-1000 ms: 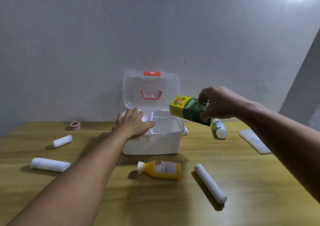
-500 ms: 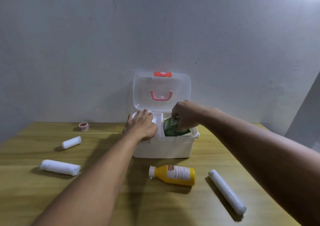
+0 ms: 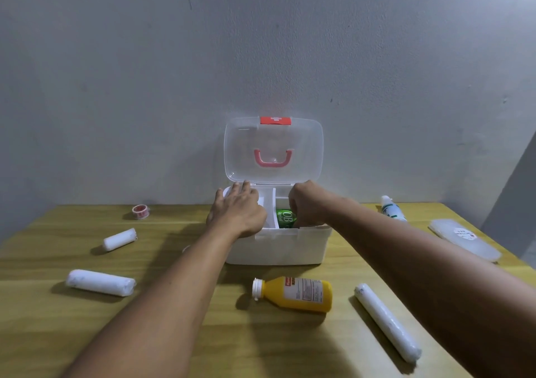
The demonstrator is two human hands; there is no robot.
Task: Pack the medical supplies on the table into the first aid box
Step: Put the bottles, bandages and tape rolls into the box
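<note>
Right hand [image 3: 304, 203] down inside the first aid box [image 3: 278, 247], fingers curled round the green carton [image 3: 285, 218]. Carton standing in the right part of the box, just under the grip. Left hand [image 3: 236, 208] flat and spread on the box's left side, left of the grip, holding it steady. Probably light and stiff, a bit easy to squash, so best held by its flat sides. Nearer than the grip, lying on the table [image 3: 43, 334]: yellow bottle [image 3: 295, 293], likely heavier and smooth, best grabbed round the middle.

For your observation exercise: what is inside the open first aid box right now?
Inside the first aid box, the right hand holds a green carton in the right compartment. The left hand covers the left side, so its contents stay hidden.
</note>
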